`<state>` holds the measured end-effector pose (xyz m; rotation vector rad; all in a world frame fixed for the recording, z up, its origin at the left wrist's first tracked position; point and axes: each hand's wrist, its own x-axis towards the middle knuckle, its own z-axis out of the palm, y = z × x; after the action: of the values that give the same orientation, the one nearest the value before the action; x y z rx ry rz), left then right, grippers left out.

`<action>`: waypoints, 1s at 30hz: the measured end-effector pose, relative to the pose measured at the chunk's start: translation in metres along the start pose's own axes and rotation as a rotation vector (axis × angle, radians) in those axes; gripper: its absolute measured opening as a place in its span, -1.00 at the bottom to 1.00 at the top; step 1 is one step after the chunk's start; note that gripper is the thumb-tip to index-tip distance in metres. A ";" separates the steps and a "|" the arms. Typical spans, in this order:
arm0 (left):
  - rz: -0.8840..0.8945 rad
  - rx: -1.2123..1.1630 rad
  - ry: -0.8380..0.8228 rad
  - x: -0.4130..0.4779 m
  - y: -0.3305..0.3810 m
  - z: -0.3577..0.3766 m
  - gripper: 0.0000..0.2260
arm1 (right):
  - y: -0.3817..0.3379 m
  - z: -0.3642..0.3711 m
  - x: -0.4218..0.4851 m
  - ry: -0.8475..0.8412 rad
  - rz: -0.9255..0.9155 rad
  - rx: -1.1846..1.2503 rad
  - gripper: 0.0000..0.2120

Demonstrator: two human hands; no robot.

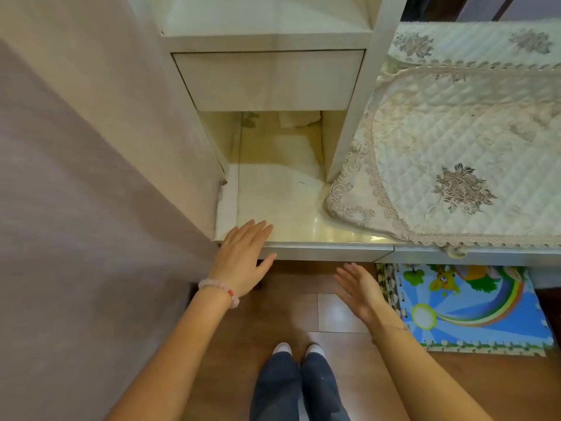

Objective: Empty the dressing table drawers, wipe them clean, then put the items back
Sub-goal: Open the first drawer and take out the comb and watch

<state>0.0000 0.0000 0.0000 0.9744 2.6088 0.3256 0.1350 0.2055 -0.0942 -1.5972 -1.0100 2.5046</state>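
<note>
Wall (pixel 76 177) close at left. Left hand (pixel 243 256), bead bracelet (pixel 218 291) on wrist, fingers straight, grasping nothing, over front edge of dressing table top (pixel 282 202). Drawer (pixel 267 80) above, closed. Right hand (pixel 361 290) flat-fingered, empty, below table edge. Quilted lace cloth (pixel 455 141) covers top at right; foam mat (pixel 473 308) on floor beneath.

A pale mauve textured wall (pixel 76 177) fills the left side and meets the left edge of the white laminate dressing table (pixel 273 41). Soft light glints on the table's glossy cream top (pixel 288 214) near its front edge. A quilted cream cloth with lace trim and brown flower motifs (pixel 455 132) covers the right part. Below, a brown wood-plank floor (pixel 288 299) carries a colourful foam puzzle mat (pixel 470 305) at the right.
</note>
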 end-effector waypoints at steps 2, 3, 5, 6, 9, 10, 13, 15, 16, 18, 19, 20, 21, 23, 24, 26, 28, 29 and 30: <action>0.019 0.016 -0.010 0.002 -0.003 0.003 -0.49 | 0.000 0.005 0.011 -0.003 0.102 0.206 -0.55; 0.018 0.012 -0.018 0.003 -0.004 0.006 -0.49 | 0.000 0.008 0.014 0.001 0.121 0.293 -0.53; 0.028 -0.011 -0.031 0.003 -0.004 0.010 -0.50 | 0.001 0.016 0.022 0.022 0.134 0.420 -0.50; 0.037 -0.014 -0.030 0.002 -0.003 0.012 -0.50 | 0.001 0.019 0.026 0.038 0.140 0.472 -0.48; 0.053 -0.009 -0.048 0.002 -0.004 0.017 -0.49 | 0.003 0.023 0.036 0.085 0.164 0.556 -0.45; 0.057 -0.004 -0.057 0.002 -0.004 0.018 -0.49 | 0.005 0.024 0.039 0.089 0.172 0.577 -0.44; 0.063 0.007 -0.068 0.003 -0.004 0.021 -0.48 | 0.009 0.026 0.047 0.095 0.170 0.631 -0.42; 0.067 0.008 -0.063 0.005 -0.006 0.021 -0.49 | 0.011 0.027 0.052 0.094 0.168 0.648 -0.42; 0.073 0.003 -0.061 0.006 -0.006 0.022 -0.49 | 0.012 0.028 0.054 0.096 0.166 0.652 -0.42; 0.081 0.003 -0.061 0.007 -0.007 0.022 -0.49 | 0.014 0.029 0.057 0.099 0.162 0.656 -0.43; 0.084 -0.003 -0.058 0.008 -0.008 0.022 -0.49 | 0.015 0.029 0.058 0.101 0.161 0.659 -0.43; 0.084 -0.004 -0.056 0.008 -0.008 0.022 -0.50 | 0.015 0.029 0.058 0.106 0.163 0.661 -0.42; 0.084 -0.002 -0.055 0.008 -0.008 0.022 -0.50 | 0.017 0.028 0.058 0.105 0.164 0.663 -0.42; 0.089 0.010 -0.053 0.007 -0.008 0.022 -0.49 | 0.018 0.027 0.058 0.106 0.169 0.672 -0.42; 0.093 0.024 -0.059 0.007 -0.009 0.023 -0.49 | 0.019 0.026 0.059 0.107 0.172 0.677 -0.42; 0.102 0.048 -0.069 0.007 -0.010 0.023 -0.47 | 0.021 0.024 0.060 0.112 0.175 0.672 -0.43; 0.113 0.055 -0.066 0.007 -0.011 0.023 -0.47 | 0.024 0.022 0.060 0.123 0.181 0.674 -0.44; 0.120 0.055 -0.065 0.008 -0.012 0.023 -0.47 | 0.027 0.020 0.058 0.128 0.184 0.678 -0.45; 0.125 0.054 -0.067 0.007 -0.013 0.023 -0.47 | 0.031 0.018 0.056 0.129 0.185 0.681 -0.45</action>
<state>-0.0038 -0.0024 -0.0272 1.1490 2.5149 0.2494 0.1035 0.1903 -0.1506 -1.6236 0.0316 2.4047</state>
